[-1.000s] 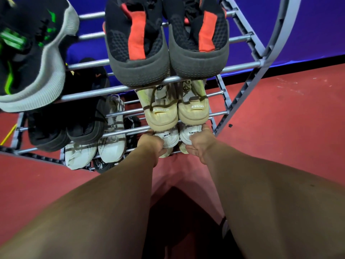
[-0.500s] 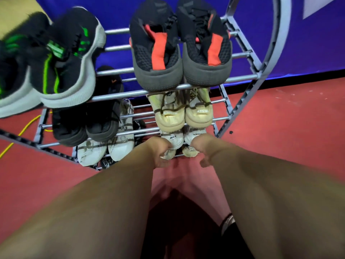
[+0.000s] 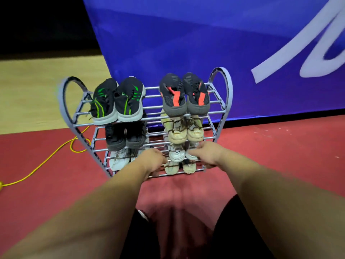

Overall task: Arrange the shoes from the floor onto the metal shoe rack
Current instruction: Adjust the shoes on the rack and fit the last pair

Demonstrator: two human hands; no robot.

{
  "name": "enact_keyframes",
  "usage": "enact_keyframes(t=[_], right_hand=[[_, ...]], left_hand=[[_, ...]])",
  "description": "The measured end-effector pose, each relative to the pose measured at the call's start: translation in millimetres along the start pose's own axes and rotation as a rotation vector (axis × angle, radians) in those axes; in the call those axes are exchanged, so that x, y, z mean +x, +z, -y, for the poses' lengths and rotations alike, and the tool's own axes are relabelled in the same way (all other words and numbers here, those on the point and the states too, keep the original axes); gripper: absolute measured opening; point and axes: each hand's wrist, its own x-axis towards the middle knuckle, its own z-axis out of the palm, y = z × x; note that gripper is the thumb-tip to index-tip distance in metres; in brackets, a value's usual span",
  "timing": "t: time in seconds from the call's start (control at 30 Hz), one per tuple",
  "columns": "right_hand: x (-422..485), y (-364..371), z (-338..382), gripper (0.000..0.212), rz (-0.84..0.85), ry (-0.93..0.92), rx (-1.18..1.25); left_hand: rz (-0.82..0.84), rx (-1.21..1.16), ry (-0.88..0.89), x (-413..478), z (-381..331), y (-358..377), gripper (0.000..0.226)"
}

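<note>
1. Before you, the metal shoe rack (image 3: 153,88) holds the shoes (image 3: 174,98).
2. Your left hand (image 3: 153,161) is at its bottom rail; the blur hides its grip.
3. Your right hand (image 3: 207,156), fingers loose, is beside the white pair (image 3: 177,155).

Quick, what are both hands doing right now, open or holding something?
Left hand: blurred, fingers bent down by the grey metal shoe rack; cannot tell.
Right hand: open, fingers straight toward the white sneaker, holding nothing.
</note>
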Motion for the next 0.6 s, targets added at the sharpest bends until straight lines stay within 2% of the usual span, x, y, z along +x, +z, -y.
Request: enact_keyframes(t=[0.13, 0.2, 0.27, 0.43, 0.6], right_hand=[[-71.3, -31.2, 31.1, 0.04, -0.107, -0.043, -0.076], [-98.9, -45.8, 47.7, 0.049, -0.148, -0.032, -0.147], [-123.6, -53.8, 69.6, 0.049, -0.172, -0.07, -0.215], [-160.4, -48.9, 116.9, 0.062, -0.176, -0.174, -0.368], [-164.7, -37.6, 143.8, 0.071, -0.141, -0.267, -0.424]], left_hand=[[-0.03, -0.025, 0.052, -55.0, -5.6, -26.6, 0.018], [-0.038, 0.017, 0.11, -80.0, -14.1, -42.6, 0.014], [-0.057, 0.091, 0.166, -102.5, -22.1, -60.4, 0.011], [-0.185, 0.33, 0.216, -153.3, -28.7, -104.2, 0.048], [-0.295, 0.396, 0.191, -179.9, -24.9, -129.6, 0.042]])
